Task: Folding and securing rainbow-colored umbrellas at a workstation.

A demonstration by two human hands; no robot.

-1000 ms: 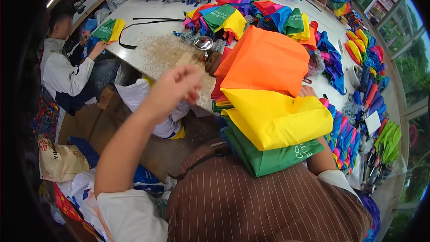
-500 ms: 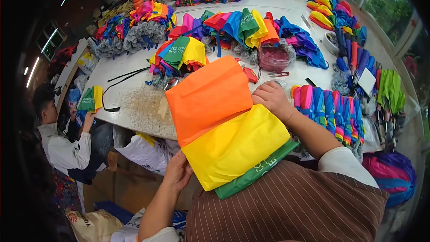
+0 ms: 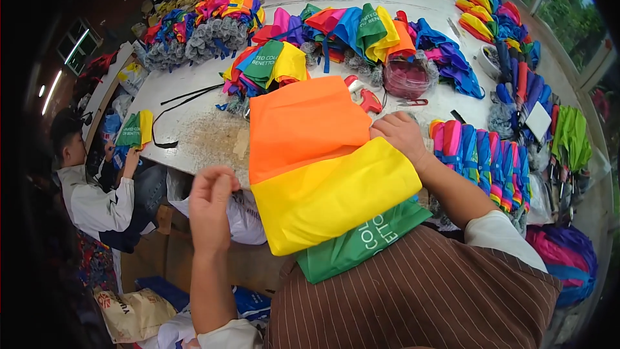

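Observation:
A folded umbrella canopy spreads in front of my chest, its orange panel (image 3: 303,123) uppermost, a yellow panel (image 3: 332,195) across the middle and a green panel (image 3: 361,242) with white lettering lowest, against my brown striped apron. My right hand (image 3: 402,137) is closed on the canopy's right end, where the fabric gathers; what lies inside the folds is hidden. To the left of the fabric, my left hand (image 3: 212,205) is raised and apart from it, fingers loosely bent and holding nothing.
On the white table (image 3: 187,116) lie bunched umbrellas (image 3: 274,64), a red-and-white glue gun (image 3: 365,98), red-handled snips (image 3: 413,102), a pink plastic tub (image 3: 408,77) and black straps (image 3: 190,95). Banded umbrellas (image 3: 478,158) lie at right. A co-worker (image 3: 97,187) at left handles a green-and-yellow umbrella.
My left hand has let go of the canopy's lower left corner and risen to its left. More of the green panel shows now. My right hand keeps its grip.

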